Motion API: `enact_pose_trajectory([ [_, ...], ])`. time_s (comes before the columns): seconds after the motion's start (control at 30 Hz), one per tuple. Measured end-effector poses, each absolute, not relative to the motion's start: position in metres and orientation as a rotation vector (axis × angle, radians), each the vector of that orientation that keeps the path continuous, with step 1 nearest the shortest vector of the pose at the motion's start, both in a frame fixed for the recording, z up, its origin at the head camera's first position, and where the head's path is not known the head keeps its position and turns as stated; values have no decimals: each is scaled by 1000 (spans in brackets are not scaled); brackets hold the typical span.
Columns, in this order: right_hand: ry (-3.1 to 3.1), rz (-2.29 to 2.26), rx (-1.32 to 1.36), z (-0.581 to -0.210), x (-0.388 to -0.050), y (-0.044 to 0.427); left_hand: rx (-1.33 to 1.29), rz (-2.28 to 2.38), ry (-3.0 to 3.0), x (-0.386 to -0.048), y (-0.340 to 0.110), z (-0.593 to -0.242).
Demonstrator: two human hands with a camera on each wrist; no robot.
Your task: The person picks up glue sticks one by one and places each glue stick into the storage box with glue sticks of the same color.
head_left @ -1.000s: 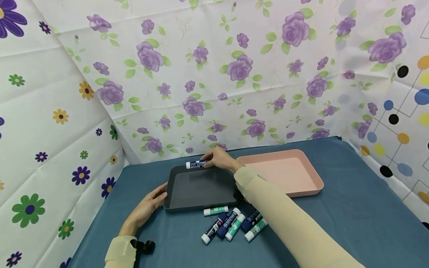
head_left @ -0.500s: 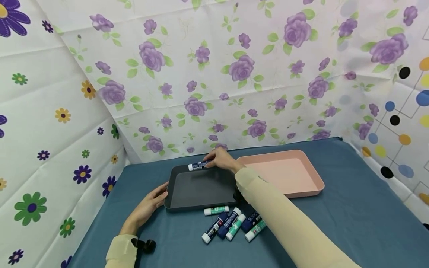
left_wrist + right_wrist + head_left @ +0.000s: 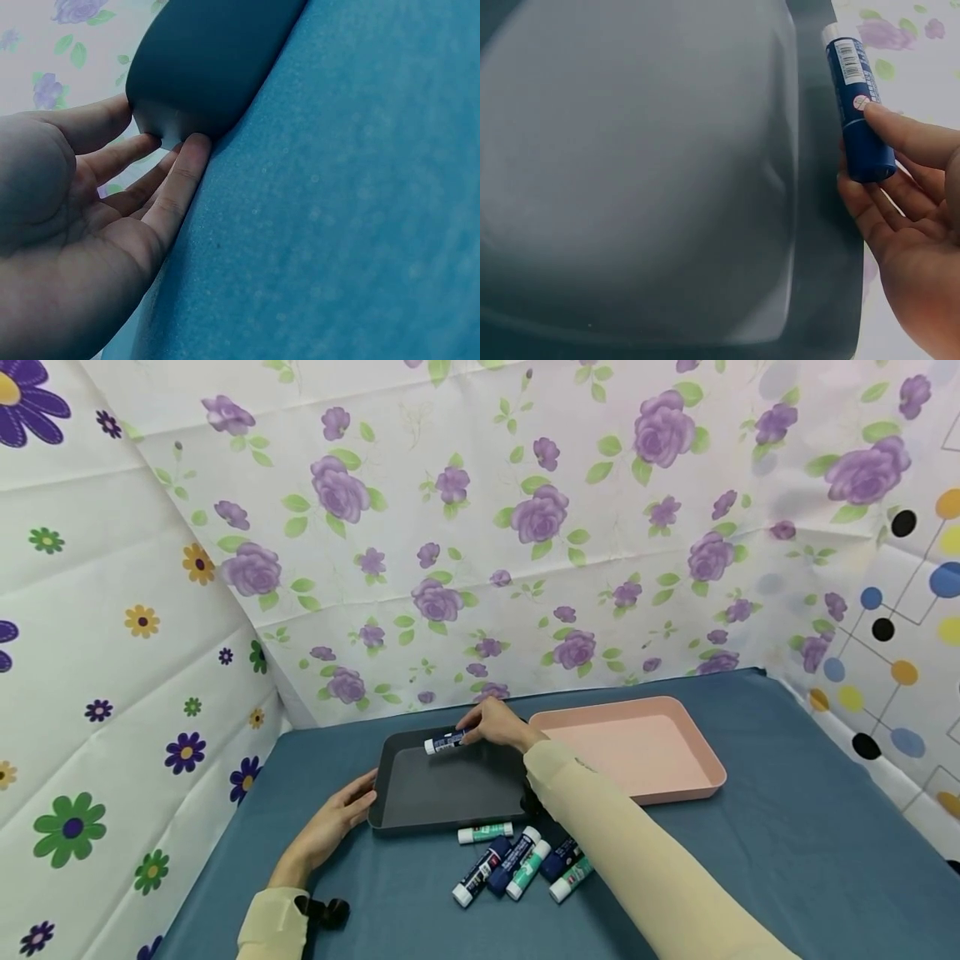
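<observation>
Right hand [image 3: 492, 723] grasps a blue tube [image 3: 850, 103] between thumb and fingers; left hand [image 3: 330, 828], unclenched, touches a dark tray [image 3: 450, 789].

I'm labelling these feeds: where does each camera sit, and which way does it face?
Head: worn on the head, facing forward and down at the dark tray, pink tray and loose tubes; left hand, right hand and both sleeves show.
Left wrist: on the left wrist, facing that hand's fingers touching the dark tray's edge; only that hand shows.
Right wrist: on the right wrist, facing that hand, which holds a navy tube; only that hand shows.
Head and right wrist share that tube and the dark tray.
</observation>
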State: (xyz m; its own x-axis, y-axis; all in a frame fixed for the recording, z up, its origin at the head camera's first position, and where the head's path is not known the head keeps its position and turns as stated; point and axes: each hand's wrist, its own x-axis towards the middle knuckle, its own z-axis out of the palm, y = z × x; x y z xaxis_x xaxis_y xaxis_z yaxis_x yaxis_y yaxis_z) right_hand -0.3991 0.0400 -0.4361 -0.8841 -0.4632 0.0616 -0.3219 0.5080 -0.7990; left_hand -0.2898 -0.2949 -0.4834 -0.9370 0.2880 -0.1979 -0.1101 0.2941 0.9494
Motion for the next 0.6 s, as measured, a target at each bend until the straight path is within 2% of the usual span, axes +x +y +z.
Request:
enact_pose_trajectory([
  [0.6, 2595, -1215, -629, -437, -399, 39, 171, 1661, 2255, -288, -294, -483],
])
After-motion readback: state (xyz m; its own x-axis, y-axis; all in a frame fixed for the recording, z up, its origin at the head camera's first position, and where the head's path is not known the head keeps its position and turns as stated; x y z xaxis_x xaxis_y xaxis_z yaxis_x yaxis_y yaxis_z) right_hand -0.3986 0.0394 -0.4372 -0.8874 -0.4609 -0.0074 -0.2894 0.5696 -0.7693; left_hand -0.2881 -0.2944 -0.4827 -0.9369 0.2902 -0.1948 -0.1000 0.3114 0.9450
